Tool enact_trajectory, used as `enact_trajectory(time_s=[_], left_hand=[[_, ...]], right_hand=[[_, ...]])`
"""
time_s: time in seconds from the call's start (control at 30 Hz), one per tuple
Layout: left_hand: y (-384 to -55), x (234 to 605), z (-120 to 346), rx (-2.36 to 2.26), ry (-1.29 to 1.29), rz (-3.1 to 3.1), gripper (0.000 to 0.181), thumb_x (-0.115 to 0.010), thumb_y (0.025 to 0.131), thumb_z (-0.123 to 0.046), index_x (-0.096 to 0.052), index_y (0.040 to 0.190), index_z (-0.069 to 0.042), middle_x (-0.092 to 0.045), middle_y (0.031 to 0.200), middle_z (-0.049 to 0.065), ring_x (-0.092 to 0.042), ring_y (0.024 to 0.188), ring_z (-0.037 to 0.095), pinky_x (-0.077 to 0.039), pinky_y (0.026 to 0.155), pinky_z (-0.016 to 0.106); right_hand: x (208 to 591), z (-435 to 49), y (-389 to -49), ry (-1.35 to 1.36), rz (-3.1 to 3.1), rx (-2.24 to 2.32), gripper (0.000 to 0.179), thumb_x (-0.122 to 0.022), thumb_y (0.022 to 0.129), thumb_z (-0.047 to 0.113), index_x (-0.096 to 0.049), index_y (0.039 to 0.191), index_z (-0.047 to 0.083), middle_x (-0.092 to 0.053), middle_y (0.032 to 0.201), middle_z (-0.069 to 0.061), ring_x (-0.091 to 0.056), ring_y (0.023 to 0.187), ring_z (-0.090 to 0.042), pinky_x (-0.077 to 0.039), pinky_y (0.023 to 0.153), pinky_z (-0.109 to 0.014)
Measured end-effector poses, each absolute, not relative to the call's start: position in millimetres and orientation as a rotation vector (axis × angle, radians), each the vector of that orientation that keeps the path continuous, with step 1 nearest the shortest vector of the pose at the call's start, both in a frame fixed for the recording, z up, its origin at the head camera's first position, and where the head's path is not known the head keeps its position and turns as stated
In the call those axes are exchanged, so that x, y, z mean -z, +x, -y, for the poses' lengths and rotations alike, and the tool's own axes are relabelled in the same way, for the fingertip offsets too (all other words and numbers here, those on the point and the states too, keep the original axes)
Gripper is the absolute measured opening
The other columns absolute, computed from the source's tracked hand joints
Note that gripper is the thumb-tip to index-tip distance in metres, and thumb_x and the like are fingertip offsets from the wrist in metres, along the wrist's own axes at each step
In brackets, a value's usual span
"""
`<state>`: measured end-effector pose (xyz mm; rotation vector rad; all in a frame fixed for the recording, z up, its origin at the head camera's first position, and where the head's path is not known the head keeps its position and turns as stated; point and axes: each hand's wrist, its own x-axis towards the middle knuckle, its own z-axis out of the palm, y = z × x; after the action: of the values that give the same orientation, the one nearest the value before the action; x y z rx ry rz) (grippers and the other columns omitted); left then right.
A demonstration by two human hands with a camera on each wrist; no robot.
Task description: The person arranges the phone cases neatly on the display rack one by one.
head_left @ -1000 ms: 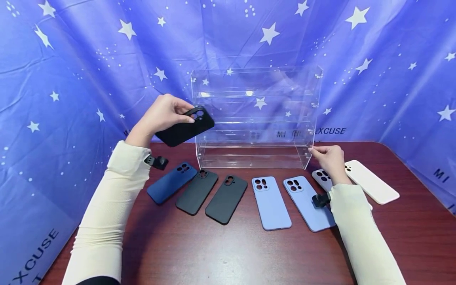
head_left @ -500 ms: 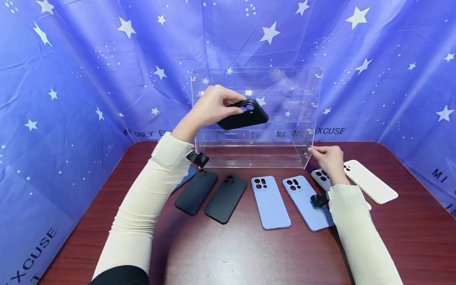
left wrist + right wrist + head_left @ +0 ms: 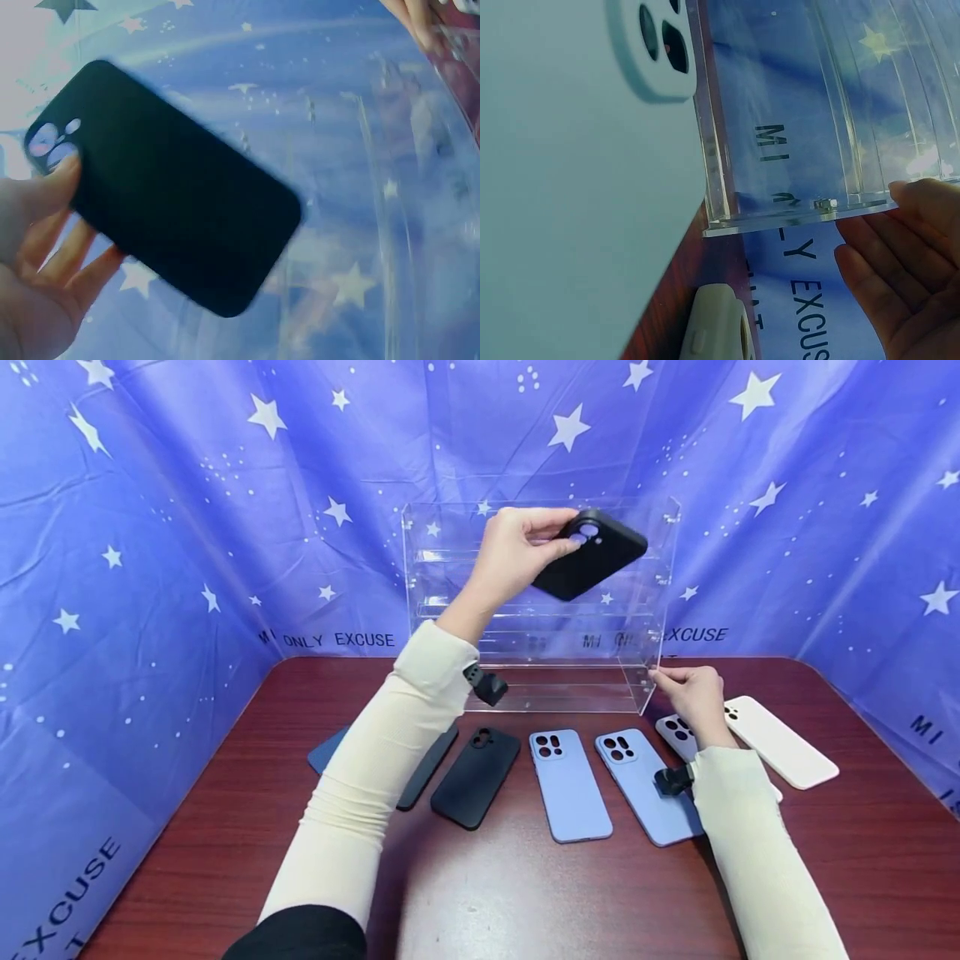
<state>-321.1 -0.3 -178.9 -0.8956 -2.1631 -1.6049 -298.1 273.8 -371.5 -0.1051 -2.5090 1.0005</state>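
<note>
The left fingers (image 3: 558,550) pinch a black phone case (image 3: 600,557) by one end, held tilted above the bench (image 3: 600,902), before the clear rack (image 3: 540,703); the right fingers (image 3: 672,674) pinch the rack's side. The curtain (image 3: 187,527) reads "MI ONLY EXCUSE".

The held case (image 3: 596,560) looks matt; the rack (image 3: 551,700), glossy plastic; the table (image 3: 592,902), shiny wood; the backdrop (image 3: 480,435), cloth.

The raised phone case (image 3: 596,560) is black, the curtain (image 3: 480,443) white-starred blue.
</note>
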Motion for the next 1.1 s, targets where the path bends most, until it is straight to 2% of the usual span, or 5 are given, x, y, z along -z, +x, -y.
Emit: enact_trajectory(time_s=[0.33,0.6,0.73,0.97,1.1], left_hand=[[-335.6,169.1,-37.9,2.009,-0.864,1.687,0.031,-0.069,0.078,0.009,-0.064,0.109,0.012,-0.065,0.108,0.025,-0.067,0.097,0.022,-0.051,0.082,0.020],[-350.5,152.7,-53.3,2.183,-0.666,1.520,0.035,-0.067,0.079,0.011,-0.062,0.114,0.011,-0.063,0.115,0.022,-0.066,0.100,0.015,-0.047,0.084,0.014],[-359.6,147.2,-55.6,2.185,-0.607,1.480,0.034,-0.068,0.080,0.009,-0.062,0.113,0.010,-0.063,0.115,0.021,-0.066,0.098,0.013,-0.047,0.083,0.012],[-369.5,143.1,-59.0,2.211,-0.582,1.399,0.036,-0.067,0.080,0.008,-0.061,0.116,0.009,-0.062,0.116,0.020,-0.066,0.098,0.011,-0.047,0.083,0.012],[-377.6,144.7,-60.7,2.210,-0.567,1.438,0.036,-0.067,0.081,0.007,-0.061,0.116,0.008,-0.063,0.115,0.020,-0.066,0.098,0.010,-0.046,0.083,0.010]], right_hand=[[374.1,-277.0,-296.7,-0.134,2.510,-1.013,0.029,-0.065,0.089,0.026,-0.070,0.105,0.002,-0.067,0.101,-0.019,-0.059,0.104,-0.032,-0.042,0.081,-0.039],[373.8,-274.5,-298.5,-0.104,2.501,-1.036,0.029,-0.065,0.090,0.025,-0.070,0.105,0.001,-0.067,0.101,-0.020,-0.060,0.105,-0.032,-0.042,0.082,-0.038],[374.5,-274.4,-301.0,-0.101,2.504,-1.009,0.028,-0.065,0.089,0.025,-0.071,0.102,0.001,-0.068,0.098,-0.019,-0.061,0.098,-0.031,-0.042,0.076,-0.034],[374.6,-275.5,-301.4,-0.108,2.500,-1.027,0.027,-0.066,0.089,0.025,-0.071,0.101,0.002,-0.068,0.099,-0.018,-0.060,0.101,-0.031,-0.043,0.079,-0.036],[374.1,-275.6,-300.5,-0.125,2.495,-1.026,0.027,-0.066,0.089,0.025,-0.071,0.102,0.003,-0.068,0.098,-0.018,-0.060,0.099,-0.029,-0.041,0.075,-0.032]])
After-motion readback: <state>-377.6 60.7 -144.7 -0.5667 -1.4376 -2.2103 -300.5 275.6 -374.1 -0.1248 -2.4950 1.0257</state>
